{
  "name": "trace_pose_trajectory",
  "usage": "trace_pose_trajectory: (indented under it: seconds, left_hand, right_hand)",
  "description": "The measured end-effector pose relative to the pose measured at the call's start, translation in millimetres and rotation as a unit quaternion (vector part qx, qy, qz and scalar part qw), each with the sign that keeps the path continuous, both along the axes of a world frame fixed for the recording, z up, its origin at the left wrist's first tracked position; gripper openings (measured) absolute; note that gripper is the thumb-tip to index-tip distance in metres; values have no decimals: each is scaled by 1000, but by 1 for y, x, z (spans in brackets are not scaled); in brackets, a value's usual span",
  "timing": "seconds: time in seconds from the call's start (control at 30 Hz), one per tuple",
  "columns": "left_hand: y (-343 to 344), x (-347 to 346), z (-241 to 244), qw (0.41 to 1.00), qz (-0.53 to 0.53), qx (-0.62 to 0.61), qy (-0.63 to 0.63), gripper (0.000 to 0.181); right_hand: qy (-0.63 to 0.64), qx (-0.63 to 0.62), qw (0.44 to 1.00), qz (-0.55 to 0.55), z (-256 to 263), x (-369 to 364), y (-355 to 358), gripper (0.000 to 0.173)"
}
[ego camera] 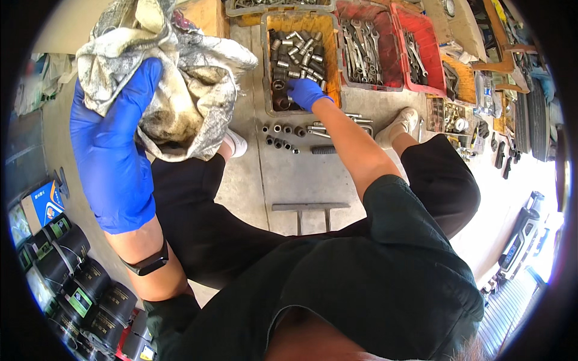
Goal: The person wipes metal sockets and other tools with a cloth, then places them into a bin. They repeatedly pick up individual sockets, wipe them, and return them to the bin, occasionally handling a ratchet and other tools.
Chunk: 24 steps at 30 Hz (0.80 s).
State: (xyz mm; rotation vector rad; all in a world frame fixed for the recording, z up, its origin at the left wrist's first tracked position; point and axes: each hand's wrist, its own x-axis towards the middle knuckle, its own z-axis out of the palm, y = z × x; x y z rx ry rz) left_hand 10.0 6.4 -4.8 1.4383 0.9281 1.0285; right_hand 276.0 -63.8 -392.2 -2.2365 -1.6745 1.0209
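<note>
A blue glove covers my left hand [119,149], which holds up a crumpled, stained white rag [180,85] at the upper left. My right hand [307,94], gloved in blue too, reaches into the yellow plastic bin [335,54] of metal sockets [298,54]; its fingertips are among the sockets, and whether they grip one cannot be told. On the floor just below that bin, several loose sockets [282,136] stand in rows. Beside them, partly behind my right forearm, lie ratchet handles or bars [318,131] and a dark ribbed handle [323,150].
Red bins [397,45] with combination wrenches [361,49] adjoin the socket bin. Between my legs is a metal stool frame [310,207]. Black canisters [90,277] stack at lower left; a case of fittings [454,119] and tires [537,113] are at right.
</note>
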Motion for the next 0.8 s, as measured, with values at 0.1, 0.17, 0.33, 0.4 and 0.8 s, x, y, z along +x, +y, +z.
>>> trace_pose_trajectory:
  seconds: [0.1, 0.17, 0.33, 0.4, 0.8]
  left_hand:
    - [2, -2, -1, 1000, -15, 3, 8, 35]
    - [2, -9, -1, 1000, -9, 18, 21, 34]
    - [5, -9, -5, 999, -27, 21, 1, 40]
    - [17, -10, -12, 997, -35, 53, 34, 35]
    - [18, 12, -14, 998, -42, -33, 20, 35]
  right_hand:
    - [-26, 80, 991, -104, 6, 15, -17, 29]
    - [97, 164, 955, -228, 30, 20, -34, 26]
    - [251, 290, 811, -442, 36, 85, -122, 18]
    - [303, 292, 733, -535, 46, 97, -159, 18]
    - [10, 103, 980, -171, 16, -69, -181, 36]
